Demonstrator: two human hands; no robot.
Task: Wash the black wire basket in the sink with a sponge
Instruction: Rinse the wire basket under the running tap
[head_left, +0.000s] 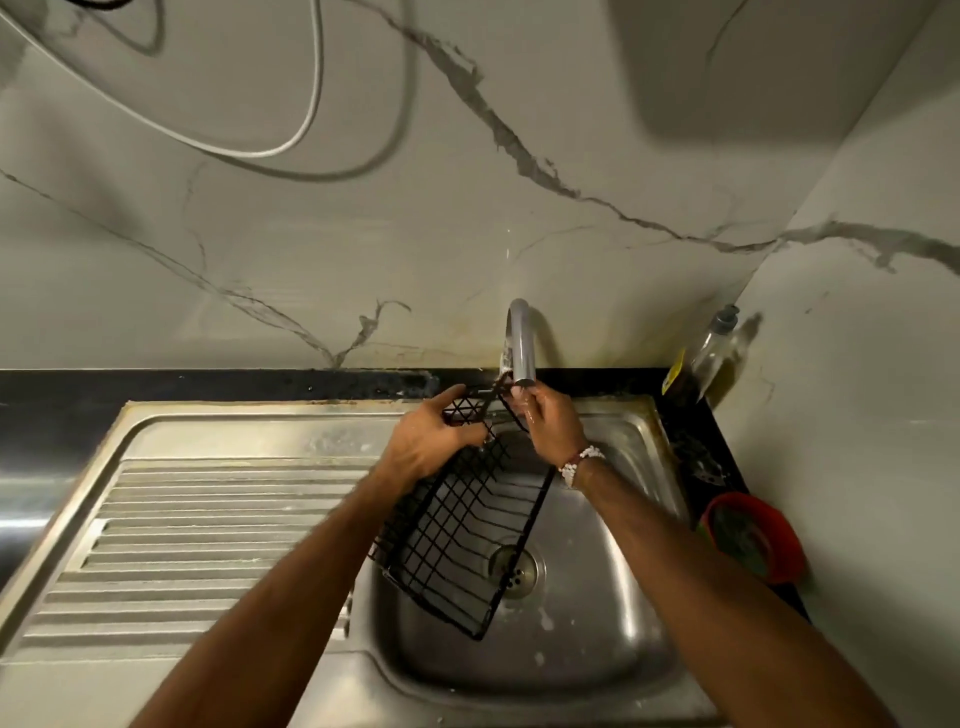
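Observation:
The black wire basket (457, 525) is held tilted over the steel sink bowl (597, 597), its far end raised under the tap spout (519, 343). My left hand (431, 441) grips the basket's far left side. My right hand (550, 421) holds the far right edge directly below the spout, fingers curled round the wire, and it looks wet. No sponge shows in either hand.
A ribbed steel draining board (208, 525) lies left of the bowl. The drain (519, 569) sits under the basket. On the dark counter at right stand a dish soap bottle (714, 348) and a red bowl (753, 535). A marble-patterned wall rises behind, with a cable hanging.

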